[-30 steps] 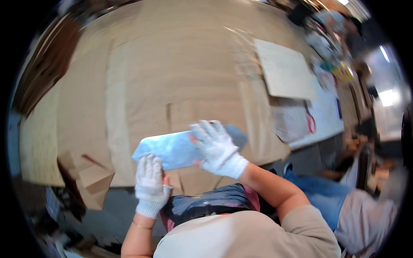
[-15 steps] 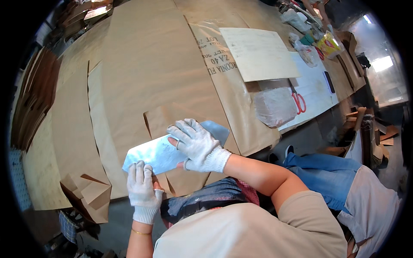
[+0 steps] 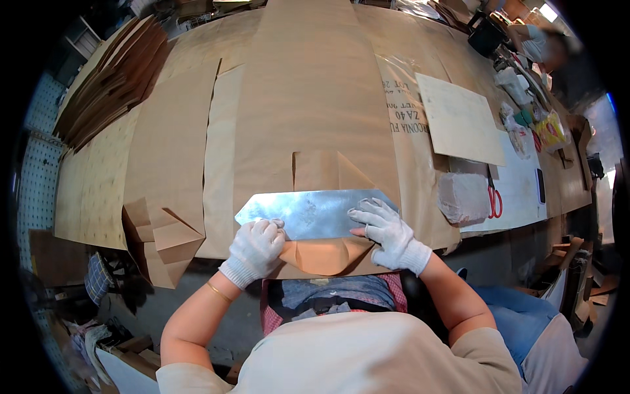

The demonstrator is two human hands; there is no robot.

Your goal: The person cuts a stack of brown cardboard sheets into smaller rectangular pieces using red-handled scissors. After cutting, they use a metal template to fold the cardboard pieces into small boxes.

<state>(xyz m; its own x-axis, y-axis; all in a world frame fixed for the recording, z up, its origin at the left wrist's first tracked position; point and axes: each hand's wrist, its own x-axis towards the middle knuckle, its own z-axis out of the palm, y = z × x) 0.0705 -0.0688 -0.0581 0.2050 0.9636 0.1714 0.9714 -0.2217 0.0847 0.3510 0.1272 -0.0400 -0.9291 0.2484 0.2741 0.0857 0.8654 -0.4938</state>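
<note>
A shiny metal plate with angled ends lies across the near end of a long brown paper sheet. My left hand, in a white knit glove, is closed at the plate's near left edge, where its curled fingers grip the brown paper flap. That flap bows up between my two hands. My right hand, gloved likewise with a bare thumb tip showing, rests with stretched fingers on the plate's right end. Folded creases of the paper rise just beyond the plate.
Another folded paper end hangs over the table edge at left. Stacked brown sheets stand far left. At right lie a pale board, a clear plastic-wrapped bundle, red-handled scissors and a phone. A co-worker is far right.
My view has turned, and the plate now lies level instead of slanted. My left hand has curled onto the paper flap; my right hand has slid from the plate's middle to its right end.
</note>
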